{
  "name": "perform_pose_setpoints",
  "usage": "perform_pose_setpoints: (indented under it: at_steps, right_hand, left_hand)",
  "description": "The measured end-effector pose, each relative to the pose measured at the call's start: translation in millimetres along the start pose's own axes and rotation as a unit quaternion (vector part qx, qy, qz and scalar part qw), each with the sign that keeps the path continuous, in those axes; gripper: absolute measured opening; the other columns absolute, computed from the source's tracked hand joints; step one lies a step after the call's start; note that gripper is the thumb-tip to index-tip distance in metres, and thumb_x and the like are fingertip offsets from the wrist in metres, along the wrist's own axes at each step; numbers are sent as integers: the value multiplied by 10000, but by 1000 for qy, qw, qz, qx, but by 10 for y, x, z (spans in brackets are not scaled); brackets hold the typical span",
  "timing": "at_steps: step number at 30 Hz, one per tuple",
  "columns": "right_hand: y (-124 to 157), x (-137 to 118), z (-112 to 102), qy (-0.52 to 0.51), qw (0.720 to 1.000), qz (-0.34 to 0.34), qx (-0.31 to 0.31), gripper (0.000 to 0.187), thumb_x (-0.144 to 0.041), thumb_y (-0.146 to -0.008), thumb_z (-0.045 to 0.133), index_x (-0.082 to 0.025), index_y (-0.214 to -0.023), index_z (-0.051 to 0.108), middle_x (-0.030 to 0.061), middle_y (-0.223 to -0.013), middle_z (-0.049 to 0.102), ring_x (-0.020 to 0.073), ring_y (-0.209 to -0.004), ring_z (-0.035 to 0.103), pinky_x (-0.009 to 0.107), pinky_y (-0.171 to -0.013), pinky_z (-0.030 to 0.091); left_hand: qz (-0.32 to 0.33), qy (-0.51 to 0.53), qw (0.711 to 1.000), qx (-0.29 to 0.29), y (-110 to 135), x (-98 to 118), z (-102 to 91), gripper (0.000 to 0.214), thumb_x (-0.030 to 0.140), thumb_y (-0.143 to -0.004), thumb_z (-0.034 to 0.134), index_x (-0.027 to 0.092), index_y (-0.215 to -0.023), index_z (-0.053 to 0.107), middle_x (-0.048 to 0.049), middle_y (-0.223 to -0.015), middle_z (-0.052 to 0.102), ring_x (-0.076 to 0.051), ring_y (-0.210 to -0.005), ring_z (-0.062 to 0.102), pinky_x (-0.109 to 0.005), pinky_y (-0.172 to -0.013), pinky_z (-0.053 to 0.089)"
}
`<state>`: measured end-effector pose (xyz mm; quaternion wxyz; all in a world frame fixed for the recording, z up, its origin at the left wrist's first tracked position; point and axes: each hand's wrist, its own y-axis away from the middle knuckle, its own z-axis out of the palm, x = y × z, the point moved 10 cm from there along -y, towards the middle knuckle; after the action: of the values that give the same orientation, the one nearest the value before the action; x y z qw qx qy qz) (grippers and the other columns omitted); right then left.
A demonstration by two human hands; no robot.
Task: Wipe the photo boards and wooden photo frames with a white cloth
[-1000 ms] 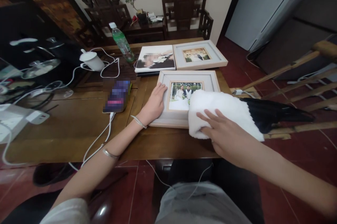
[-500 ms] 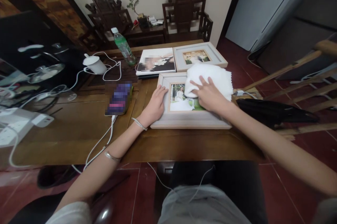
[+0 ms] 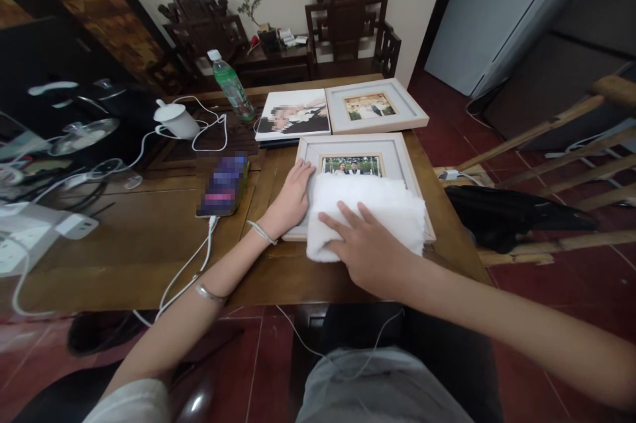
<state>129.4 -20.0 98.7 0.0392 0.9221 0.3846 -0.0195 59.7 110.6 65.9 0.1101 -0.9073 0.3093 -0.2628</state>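
Observation:
A pale framed photo (image 3: 397, 151) lies flat on the wooden table (image 3: 124, 237) in front of me. My left hand (image 3: 291, 201) rests flat on the frame's left edge, fingers stretched out. My right hand (image 3: 365, 247) presses flat on a white fluffy cloth (image 3: 392, 207) that covers the lower half of the frame. Only the top strip of the picture shows above the cloth.
Behind lie a second framed photo (image 3: 376, 105) and a photo book (image 3: 294, 115). To the left are a phone (image 3: 223, 184) on a white cable, a white cup (image 3: 173, 119), a green bottle (image 3: 229, 83) and a power strip (image 3: 30, 237). A black bag (image 3: 501, 214) sits at the right.
My right hand has drawn the white cloth from the frame's upper right down to its near edge. My left hand has stayed on the frame's left side.

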Motion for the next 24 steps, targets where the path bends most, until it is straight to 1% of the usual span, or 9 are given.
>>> perform_pose_setpoints:
  at_steps: [3, 6, 9, 10, 12, 15, 18, 21, 24]
  right_hand:
    - [-197, 252, 50, 14, 999, 11, 42, 448, -61, -830, 403, -152, -1198, 642, 109, -1508, 375, 391, -1389, 279, 617, -1092, 261]
    - [-360, 690, 82, 15, 998, 54, 30, 519, -38, -788, 425, -159, -1263, 596, 102, -1533, 326, 371, -1414, 230, 637, -1102, 216]
    - [-451, 1089, 19, 30, 993, 106, 32, 585, -22, -761, 432, -151, -1321, 541, 126, -1548, 281, 382, -1423, 193, 702, -1076, 169]
    - [-467, 1168, -9, 36, 992, 118, 37, 587, -20, -763, 424, -144, -1327, 533, 132, -1549, 277, 390, -1424, 183, 719, -1065, 162]
    - [-483, 1222, -38, 42, 990, 130, 36, 585, -13, -768, 405, -129, -1327, 531, 141, -1546, 283, 409, -1419, 179, 736, -1045, 176]
    - [-455, 1050, -21, 25, 993, 116, 2, 576, -10, -762, 406, -130, -1305, 556, 142, -1530, 322, 420, -1398, 232, 700, -1035, 254]
    - [-336, 629, -32, -3, 998, 48, -39, 524, -11, -756, 420, -167, -1209, 632, 105, -1487, 414, 377, -1365, 332, 605, -1031, 348]
    - [-142, 161, -122, -37, 997, -38, -49, 448, -16, -760, 433, -165, -1099, 685, 83, -1426, 500, 328, -1295, 447, 505, -1031, 395]
    - [13, -104, -211, -64, 994, -84, -39, 415, -47, -765, 470, -157, -1103, 686, 95, -1415, 510, 339, -1279, 462, 493, -1038, 392]
  left_hand:
    - [0, 6, 1000, -4, 0, -6, 10, 544, 47, -802, 367, 123, -1336, 434, -144, -1445, 445, -286, -1425, 270, -562, -1158, 261]
    - [2, 7, 1000, -6, 6, -9, 10, 568, 38, -784, 378, 118, -1344, 431, -149, -1448, 438, -293, -1428, 260, -564, -1162, 250]
    - [-5, 3, 1000, -14, 12, -20, 19, 568, 34, -777, 386, 77, -1341, 437, -182, -1445, 430, -309, -1426, 259, -550, -1167, 250]
    - [-5, 3, 1000, -16, 14, -21, 20, 572, 34, -775, 388, 77, -1343, 436, -181, -1443, 431, -310, -1426, 260, -550, -1167, 252]
    - [-2, 4, 1000, -14, 14, -15, 17, 585, 31, -772, 387, 103, -1350, 433, -161, -1442, 439, -304, -1426, 262, -557, -1165, 255]
    - [6, 0, 1000, -5, 13, -6, 12, 586, 25, -773, 379, 136, -1346, 435, -127, -1438, 450, -286, -1426, 267, -555, -1164, 258]
    - [8, -2, 1000, 0, 7, 2, 8, 554, 30, -790, 368, 125, -1330, 444, -133, -1436, 452, -284, -1427, 266, -552, -1163, 259]
    - [8, 0, 1000, -6, 3, 16, 7, 465, 93, -848, 380, 114, -1304, 469, -154, -1423, 465, -297, -1423, 271, -555, -1159, 259]
    - [6, -7, 1000, -14, 4, 25, 1, 427, 187, -885, 433, 104, -1302, 474, -173, -1421, 465, -320, -1417, 274, -555, -1153, 267]
